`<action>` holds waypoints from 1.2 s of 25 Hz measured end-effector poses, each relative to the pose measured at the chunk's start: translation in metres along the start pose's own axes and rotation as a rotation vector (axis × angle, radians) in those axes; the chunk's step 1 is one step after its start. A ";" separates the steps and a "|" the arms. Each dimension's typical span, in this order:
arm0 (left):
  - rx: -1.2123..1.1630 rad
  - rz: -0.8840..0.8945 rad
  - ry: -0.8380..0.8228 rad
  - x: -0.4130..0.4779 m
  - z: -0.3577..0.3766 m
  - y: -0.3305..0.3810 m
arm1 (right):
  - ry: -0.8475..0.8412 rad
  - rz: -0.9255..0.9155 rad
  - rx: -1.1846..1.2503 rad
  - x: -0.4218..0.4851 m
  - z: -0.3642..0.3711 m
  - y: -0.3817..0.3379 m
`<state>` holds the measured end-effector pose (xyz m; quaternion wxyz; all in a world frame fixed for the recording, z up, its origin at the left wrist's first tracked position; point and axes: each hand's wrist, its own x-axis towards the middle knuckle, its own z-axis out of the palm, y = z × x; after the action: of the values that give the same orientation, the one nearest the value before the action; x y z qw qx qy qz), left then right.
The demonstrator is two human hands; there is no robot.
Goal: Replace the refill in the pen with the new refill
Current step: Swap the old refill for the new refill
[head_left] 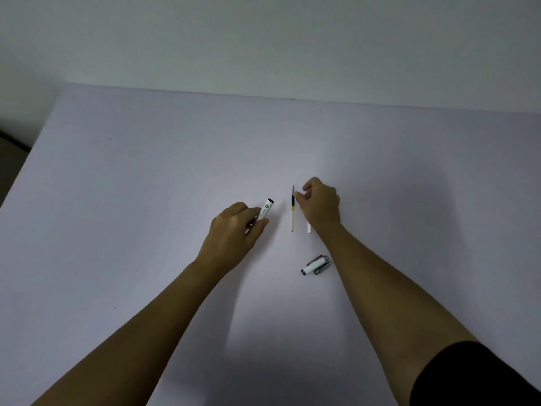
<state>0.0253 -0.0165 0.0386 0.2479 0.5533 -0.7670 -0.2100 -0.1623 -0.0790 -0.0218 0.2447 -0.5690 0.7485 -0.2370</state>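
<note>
My left hand (234,230) grips the white pen barrel (265,210), whose open dark end points up and to the right. To its right a thin refill (292,213) with a dark tip, black and yellowish sections lies lengthwise on the table. My right hand (320,205) pinches this refill near its tip end with thumb and fingertips. A second, white refill (309,229) pokes out from under my right wrist, mostly hidden. The white pen cap (316,265) with a metal clip lies nearer me, beside my right forearm.
Everything rests on a pale lavender table (146,186). Its far edge meets a plain wall, and its left edge drops away towards a dark floor at the far left.
</note>
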 end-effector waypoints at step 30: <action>0.034 -0.036 0.063 0.002 -0.033 0.034 | -0.016 0.174 1.013 -0.072 -0.065 -0.074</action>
<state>0.0195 -0.0094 0.0851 0.2586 0.5776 -0.7522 -0.1837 -0.1323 -0.0218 0.0814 0.5142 -0.3166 0.5824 -0.5441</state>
